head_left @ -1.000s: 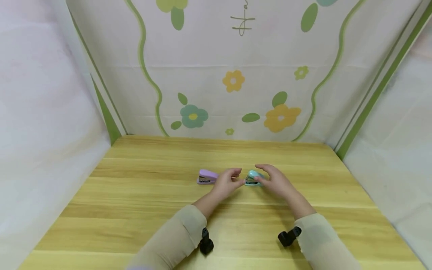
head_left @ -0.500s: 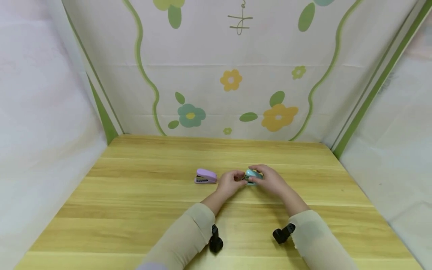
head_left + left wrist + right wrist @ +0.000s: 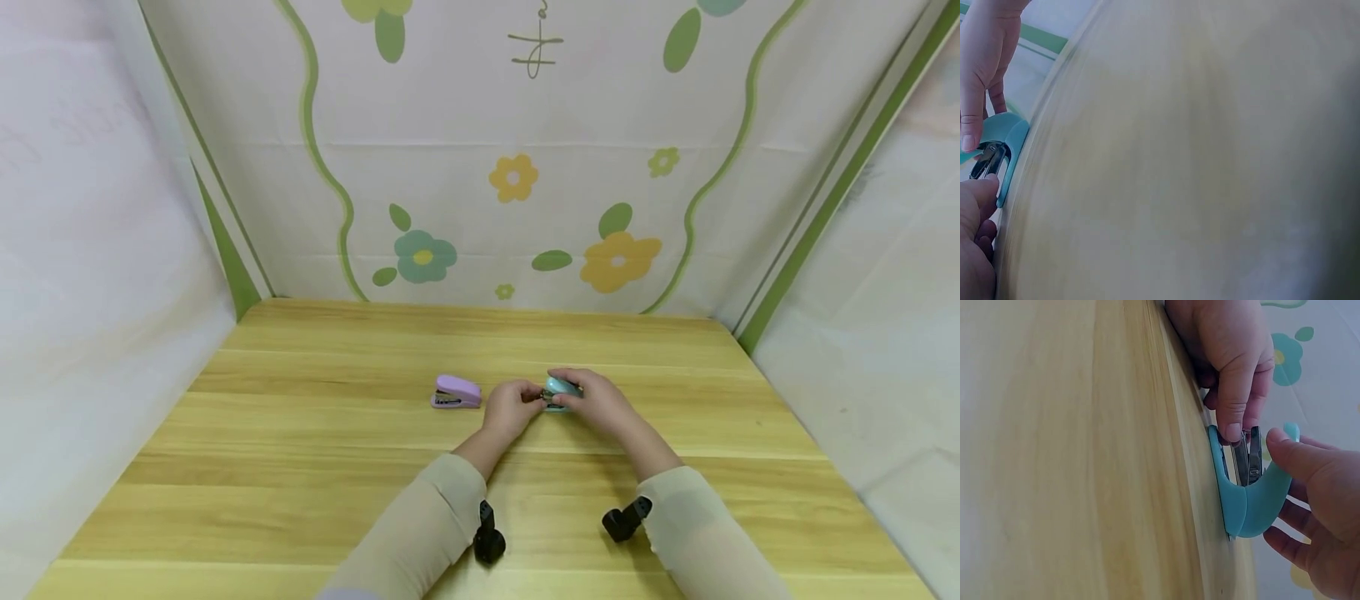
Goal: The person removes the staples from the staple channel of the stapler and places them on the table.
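A teal stapler (image 3: pixel 559 386) stands on the wooden table between the two hands, with its top arm spread apart from the base. My left hand (image 3: pixel 512 408) pinches the metal staple rail (image 3: pixel 1242 459) inside it between thumb and fingers. On the other side my right hand (image 3: pixel 602 403) holds the top arm, thumb on one face and fingers round the other, as the right wrist view shows. The left wrist view catches the teal stapler (image 3: pixel 1013 140) only at its left edge. Left of my left hand lies a purple stapler (image 3: pixel 458 391), untouched.
The wooden table (image 3: pixel 300 467) spreads around both hands. A white cloth (image 3: pixel 450 108) printed with flowers hangs behind it, and pale cloth walls stand at both sides. Small black cameras (image 3: pixel 489 542) sit at the wrists.
My left hand has moved right, away from the purple stapler, and now pinches the teal stapler's rail. My right hand has shifted slightly left and closed in around the top arm.
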`<state>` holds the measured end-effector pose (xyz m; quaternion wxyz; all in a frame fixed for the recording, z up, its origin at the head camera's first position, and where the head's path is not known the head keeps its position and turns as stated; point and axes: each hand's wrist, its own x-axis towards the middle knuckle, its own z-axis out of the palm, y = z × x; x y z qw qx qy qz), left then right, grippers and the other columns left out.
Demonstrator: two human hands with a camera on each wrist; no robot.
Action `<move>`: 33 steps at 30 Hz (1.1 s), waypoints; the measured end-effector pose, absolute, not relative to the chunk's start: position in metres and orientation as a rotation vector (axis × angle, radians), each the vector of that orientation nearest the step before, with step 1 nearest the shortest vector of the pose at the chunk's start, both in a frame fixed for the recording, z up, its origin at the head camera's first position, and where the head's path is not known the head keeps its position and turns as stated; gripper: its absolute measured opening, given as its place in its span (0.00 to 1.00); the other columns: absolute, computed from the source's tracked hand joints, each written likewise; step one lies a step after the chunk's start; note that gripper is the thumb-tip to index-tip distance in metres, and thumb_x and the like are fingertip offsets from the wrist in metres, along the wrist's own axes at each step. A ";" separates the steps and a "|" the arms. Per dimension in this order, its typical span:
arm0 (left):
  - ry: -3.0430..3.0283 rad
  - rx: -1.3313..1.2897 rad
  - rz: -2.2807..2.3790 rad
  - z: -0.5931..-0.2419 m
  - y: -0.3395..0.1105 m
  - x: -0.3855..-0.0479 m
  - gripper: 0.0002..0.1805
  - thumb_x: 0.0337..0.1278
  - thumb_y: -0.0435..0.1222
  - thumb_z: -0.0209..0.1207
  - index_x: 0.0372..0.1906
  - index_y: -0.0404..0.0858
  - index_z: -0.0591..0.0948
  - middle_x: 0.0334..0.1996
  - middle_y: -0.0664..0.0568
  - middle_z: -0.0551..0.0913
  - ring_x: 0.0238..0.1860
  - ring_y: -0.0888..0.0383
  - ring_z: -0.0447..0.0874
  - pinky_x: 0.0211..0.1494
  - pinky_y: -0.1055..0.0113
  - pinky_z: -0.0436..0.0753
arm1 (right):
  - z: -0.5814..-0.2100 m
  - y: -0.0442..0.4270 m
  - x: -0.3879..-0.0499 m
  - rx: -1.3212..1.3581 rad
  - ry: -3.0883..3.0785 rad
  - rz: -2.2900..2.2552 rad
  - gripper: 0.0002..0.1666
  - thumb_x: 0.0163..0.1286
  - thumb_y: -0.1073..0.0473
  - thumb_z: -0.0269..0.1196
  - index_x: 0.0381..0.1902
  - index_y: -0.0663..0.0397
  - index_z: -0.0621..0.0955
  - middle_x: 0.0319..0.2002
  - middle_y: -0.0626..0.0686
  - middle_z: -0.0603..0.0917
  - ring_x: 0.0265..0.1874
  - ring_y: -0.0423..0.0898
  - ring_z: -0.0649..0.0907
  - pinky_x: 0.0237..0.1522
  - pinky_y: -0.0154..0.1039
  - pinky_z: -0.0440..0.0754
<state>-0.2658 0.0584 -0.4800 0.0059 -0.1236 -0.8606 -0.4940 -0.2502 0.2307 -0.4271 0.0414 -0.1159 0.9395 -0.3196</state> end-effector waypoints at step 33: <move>-2.734 -0.374 -1.467 -0.478 0.060 -0.262 0.12 0.61 0.38 0.65 0.47 0.41 0.88 0.45 0.52 0.89 0.52 0.54 0.85 0.56 0.62 0.82 | -0.422 0.279 -0.247 -0.265 2.872 -1.244 0.25 0.72 0.55 0.60 0.64 0.59 0.73 0.57 0.61 0.80 0.59 0.59 0.78 0.59 0.55 0.78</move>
